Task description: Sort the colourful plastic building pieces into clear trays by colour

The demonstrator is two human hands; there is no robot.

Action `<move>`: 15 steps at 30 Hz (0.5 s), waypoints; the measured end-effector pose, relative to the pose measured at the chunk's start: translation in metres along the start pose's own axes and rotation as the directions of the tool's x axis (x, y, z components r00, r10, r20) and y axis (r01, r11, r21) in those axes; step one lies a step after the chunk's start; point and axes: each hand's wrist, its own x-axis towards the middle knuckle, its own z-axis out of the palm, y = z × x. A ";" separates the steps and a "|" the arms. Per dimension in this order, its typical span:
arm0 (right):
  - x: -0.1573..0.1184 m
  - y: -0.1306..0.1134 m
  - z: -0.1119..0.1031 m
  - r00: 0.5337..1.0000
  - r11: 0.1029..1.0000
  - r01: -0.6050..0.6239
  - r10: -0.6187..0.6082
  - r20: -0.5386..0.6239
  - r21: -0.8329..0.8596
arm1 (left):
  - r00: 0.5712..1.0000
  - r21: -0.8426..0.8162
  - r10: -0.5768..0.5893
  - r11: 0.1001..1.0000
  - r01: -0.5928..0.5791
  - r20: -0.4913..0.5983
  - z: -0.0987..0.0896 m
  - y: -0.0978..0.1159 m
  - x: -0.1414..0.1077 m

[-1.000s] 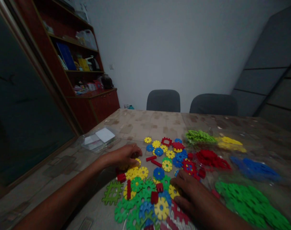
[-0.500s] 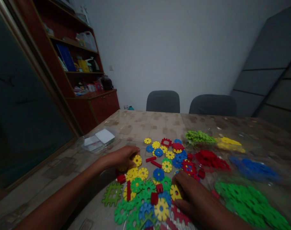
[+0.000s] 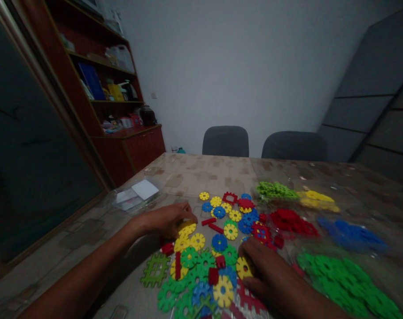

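My left hand (image 3: 168,219) pinches a yellow notched disc (image 3: 187,221) at the left side of a pile of plastic building pieces. Several more yellow discs (image 3: 181,243) lie just below its fingers. At the pile's right front, my right hand (image 3: 268,268) is curled around a yellow notched disc (image 3: 242,267) whose face points left; whether more discs are stacked behind it is hidden. Between the hands lie green discs (image 3: 206,263), blue discs (image 3: 219,242), red blocks (image 3: 214,276) and red bars (image 3: 216,228). A green square frame (image 3: 156,270) rests below my left wrist.
On the right, sorted groups lie in clear plastic: light green (image 3: 276,190), yellow (image 3: 317,200), red (image 3: 292,223), blue (image 3: 354,235) and green pieces (image 3: 347,283). A clear tray with white cards (image 3: 145,189) stands at left. Two grey chairs (image 3: 225,141) stand behind the table.
The yellow disc in my left hand has tipped from facing me to lying flatter, and the left fingers have shifted slightly. My right hand has stayed nearly still.
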 end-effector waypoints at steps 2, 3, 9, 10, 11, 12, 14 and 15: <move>0.000 0.000 0.001 1.000 1.000 0.006 -0.006 0.006 -0.007 | 1.000 0.012 0.010 1.000 -0.011 0.013 -0.001 0.004 0.000; 0.000 0.000 0.001 1.000 1.000 0.012 -0.011 0.012 -0.013 | 1.000 0.014 0.002 1.000 -0.002 0.010 -0.001 0.006 0.000; 0.000 -0.002 -0.002 1.000 1.000 0.007 -0.006 0.022 -0.022 | 0.996 0.009 -0.080 0.997 0.081 -0.035 0.000 0.009 0.002; 0.000 -0.003 -0.003 1.000 1.000 -0.006 0.006 0.022 -0.014 | 0.994 0.008 -0.095 0.995 0.096 -0.046 0.001 0.008 0.003; -0.001 -0.004 -0.004 1.000 1.000 -0.016 0.016 0.022 -0.007 | 0.993 0.008 -0.107 0.994 0.108 -0.053 0.003 0.007 0.004; -0.001 -0.005 -0.005 0.999 1.000 -0.024 0.025 0.020 -0.004 | 0.992 0.007 -0.116 0.993 0.117 -0.057 0.004 0.006 0.005; -0.002 -0.006 -0.006 0.999 0.999 -0.034 0.034 0.020 -0.006 | 0.990 0.003 -0.126 0.992 0.127 -0.059 0.007 0.003 0.008; -0.002 -0.006 -0.006 0.999 0.999 -0.036 0.036 0.018 -0.010 | 0.990 0.001 -0.129 0.992 0.129 -0.056 0.008 0.002 0.009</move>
